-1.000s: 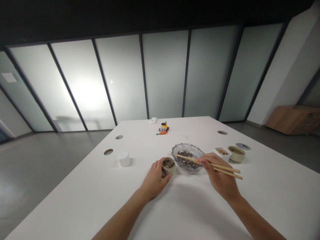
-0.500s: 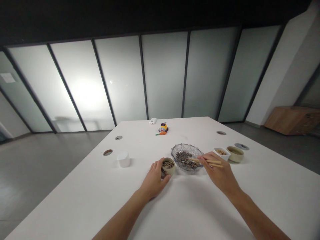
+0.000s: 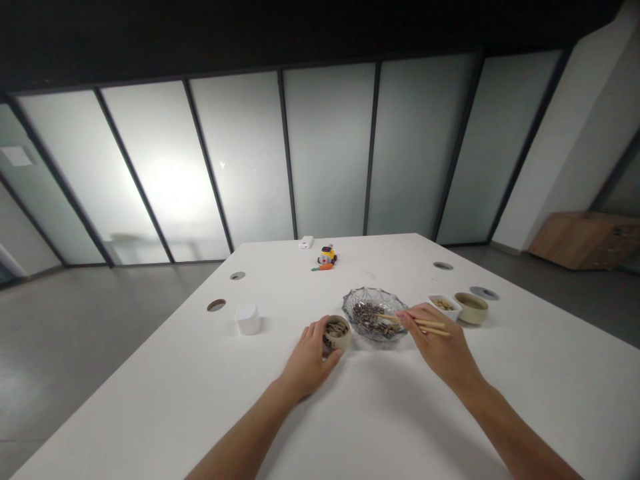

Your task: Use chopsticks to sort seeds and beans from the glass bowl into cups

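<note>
My left hand point(image 3: 311, 359) is wrapped round the left side of a small beige cup point(image 3: 341, 343), which stands on the table with striped sunflower seeds point(image 3: 336, 328) in it. Just right of the cup is a clear cut-glass bowl point(image 3: 373, 295) holding a layer of dark sunflower seeds point(image 3: 366, 316). My right hand point(image 3: 434, 340) grips a pair of wooden chopsticks point(image 3: 431, 327) over the bowl's right rim. Their tips reach down among the seeds in the bowl; whether a seed is pinched between them is too small to tell.
Beyond my right hand stand a white square dish point(image 3: 445, 305) with pale nuts or seeds and a beige bowl point(image 3: 471, 309). A white container point(image 3: 248, 319) is at the left. Farther back lie a yellow toy vehicle point(image 3: 327, 255), a toy carrot point(image 3: 323, 267) and a white box point(image 3: 306, 243).
The chopsticks have shifted slightly within my right hand, their tips still in the glass bowl. My left hand and the cup stay where they were.
</note>
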`<state>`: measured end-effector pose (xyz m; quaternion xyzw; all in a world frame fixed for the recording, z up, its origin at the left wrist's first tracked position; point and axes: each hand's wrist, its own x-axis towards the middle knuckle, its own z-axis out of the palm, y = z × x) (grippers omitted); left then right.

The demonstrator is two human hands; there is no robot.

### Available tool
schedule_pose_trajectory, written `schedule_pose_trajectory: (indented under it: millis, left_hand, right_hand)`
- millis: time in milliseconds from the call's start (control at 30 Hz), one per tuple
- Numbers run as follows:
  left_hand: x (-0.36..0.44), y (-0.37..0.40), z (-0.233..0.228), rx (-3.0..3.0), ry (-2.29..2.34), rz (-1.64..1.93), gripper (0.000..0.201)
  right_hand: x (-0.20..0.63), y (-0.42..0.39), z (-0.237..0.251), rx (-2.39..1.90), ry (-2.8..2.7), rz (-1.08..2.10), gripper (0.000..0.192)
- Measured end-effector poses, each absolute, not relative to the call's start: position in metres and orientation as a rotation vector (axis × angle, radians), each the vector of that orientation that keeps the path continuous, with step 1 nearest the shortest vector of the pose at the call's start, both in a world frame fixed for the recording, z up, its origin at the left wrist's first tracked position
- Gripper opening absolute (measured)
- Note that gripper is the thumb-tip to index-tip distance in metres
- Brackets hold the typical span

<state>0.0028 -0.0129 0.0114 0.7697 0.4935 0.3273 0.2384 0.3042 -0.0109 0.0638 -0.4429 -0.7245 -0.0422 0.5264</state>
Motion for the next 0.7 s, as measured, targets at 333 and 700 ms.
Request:
schedule_pose_trajectory:
  millis: [333,700]
  left_hand:
    - [0.0021,-0.0123,0.0097,2.104,1.356,0.915,0.076]
    - [0.0027,-0.012,0.0108,2.097,1.368,0.898,0.076]
  right_hand:
    - [0.2986,-0.0157,0.0707,-1.008,-1.795,0.073,0.053]
    - [0.3008,-0.0203,0.0725,-0.997,-1.588,-0.028,0.05]
